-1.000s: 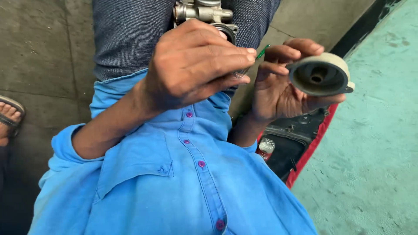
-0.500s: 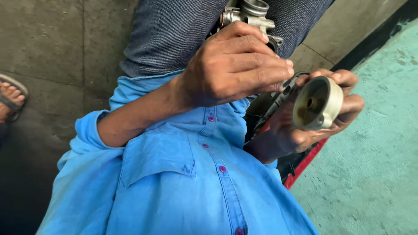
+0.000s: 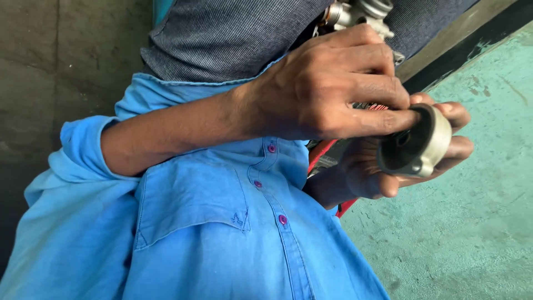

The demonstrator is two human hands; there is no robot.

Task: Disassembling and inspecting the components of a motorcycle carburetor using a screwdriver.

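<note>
**Both hands on the metal cup**

Your right hand (image 3: 383,172) cradles a round metal cup (image 3: 416,141) from below and behind, its fingers wrapped around the far side so the open mouth tilts back toward your body. It seems held that way so you can look into the hollow and reach it from the front. Your left hand (image 3: 327,89) comes across from the other side, fingers curled, with one fingertip pressed against the rim of the cup; whether it pinches anything small there, you cannot tell from this angle.

The inside of the cup looks dark, with a round hole near the middle; nothing loose shows in it.

The cup sits in the air in front of your blue shirt (image 3: 222,222), just above the edge of the green floor (image 3: 472,239). A silver metal part (image 3: 361,11) rests on your lap above the left hand. Something red and black (image 3: 327,155) shows between shirt and right hand, mostly hidden.
</note>
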